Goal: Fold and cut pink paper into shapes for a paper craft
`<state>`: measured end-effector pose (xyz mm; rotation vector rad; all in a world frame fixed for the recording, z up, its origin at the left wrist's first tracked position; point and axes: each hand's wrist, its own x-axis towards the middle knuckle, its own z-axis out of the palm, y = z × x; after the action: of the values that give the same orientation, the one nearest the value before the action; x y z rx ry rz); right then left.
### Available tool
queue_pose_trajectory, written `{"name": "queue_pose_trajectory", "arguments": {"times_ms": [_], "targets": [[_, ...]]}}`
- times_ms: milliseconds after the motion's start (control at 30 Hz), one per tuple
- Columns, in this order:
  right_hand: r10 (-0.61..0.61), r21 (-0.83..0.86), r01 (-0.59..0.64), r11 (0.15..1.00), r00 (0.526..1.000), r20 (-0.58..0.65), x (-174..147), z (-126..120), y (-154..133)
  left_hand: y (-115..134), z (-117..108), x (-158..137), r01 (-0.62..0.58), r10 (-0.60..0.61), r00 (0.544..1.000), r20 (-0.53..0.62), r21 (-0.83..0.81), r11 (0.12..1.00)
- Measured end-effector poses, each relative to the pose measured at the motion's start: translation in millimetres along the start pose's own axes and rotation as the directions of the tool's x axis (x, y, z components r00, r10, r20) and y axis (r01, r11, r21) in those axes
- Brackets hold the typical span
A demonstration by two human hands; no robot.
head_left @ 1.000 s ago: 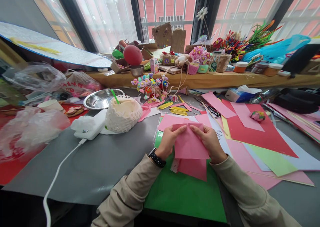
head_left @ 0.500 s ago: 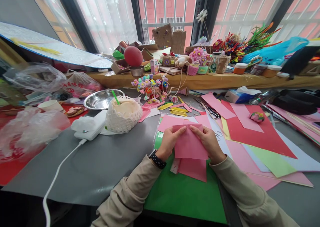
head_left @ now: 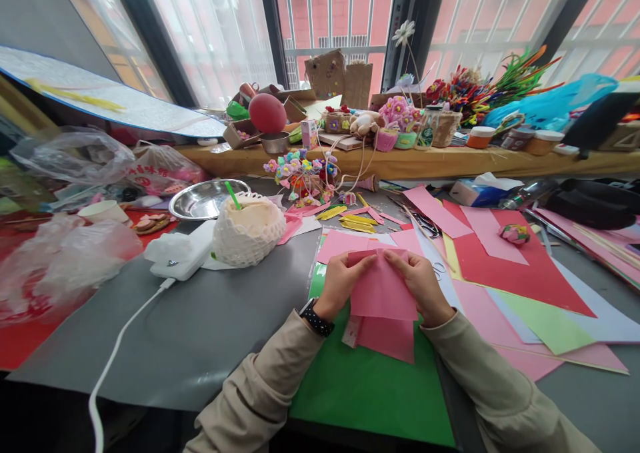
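A sheet of pink paper point(head_left: 383, 295) hangs between my two hands, pinched along its top edge. My left hand point(head_left: 345, 280) grips it left of the middle, thumb in front. Close beside it, my right hand point(head_left: 420, 281) pinches the same edge from the right; the fingers behind the paper are hidden. Under the held sheet, another pink piece point(head_left: 387, 340) lies on a green sheet point(head_left: 370, 400), next to a narrow pale strip point(head_left: 351, 331). More pink paper point(head_left: 335, 244) lies just beyond my hands.
To the left stand a coconut in white foam netting point(head_left: 250, 230), a metal bowl point(head_left: 187, 200) and a white power strip point(head_left: 183, 250) with its cable. On the right are scissors point(head_left: 439, 270), a red sheet point(head_left: 515, 273) and a light green sheet point(head_left: 545, 320). Craft flowers point(head_left: 303, 170) stand behind.
My thumbs have shifted slightly along the top edge, and the pink paper now bends a little at its middle. The view has moved very slightly; everything else stays put.
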<state>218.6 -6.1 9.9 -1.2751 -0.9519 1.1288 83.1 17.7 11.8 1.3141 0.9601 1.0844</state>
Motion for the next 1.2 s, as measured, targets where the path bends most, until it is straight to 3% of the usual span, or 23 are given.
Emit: {"name": "queue_pose_trajectory", "arguments": {"times_ms": [367,567,700,867,1033,1200], "targets": [[-0.041,-0.076,0.037,0.996,0.998,-0.048,3.0,2.4,1.2,-2.7,0.7,1.2,-0.014,0.016,0.998,-0.053,0.030,0.999],[-0.044,-0.077,0.042,0.996,0.999,-0.021,7.3,-1.4,1.4,-3.6,-3.0,5.0,-0.038,0.040,0.999,-0.014,0.133,0.990],[-0.053,-0.064,0.054,0.996,0.998,0.023,6.3,-2.6,-1.4,-7.2,-4.1,6.5,0.000,-0.001,1.000,0.016,0.069,0.998],[0.028,-0.007,-0.027,1.000,0.999,0.045,4.7,-0.6,-3.3,-9.5,-1.7,5.3,0.057,-0.056,0.998,0.022,-0.053,0.997],[0.025,-0.013,-0.025,1.000,1.000,-0.003,4.7,0.4,0.9,-8.8,-1.4,4.4,0.062,-0.062,0.998,0.002,-0.061,0.996],[0.033,0.088,-0.041,0.995,0.996,0.087,5.8,1.6,3.9,-6.8,-4.0,6.8,0.049,-0.049,0.998,-0.025,-0.021,0.999]]}}
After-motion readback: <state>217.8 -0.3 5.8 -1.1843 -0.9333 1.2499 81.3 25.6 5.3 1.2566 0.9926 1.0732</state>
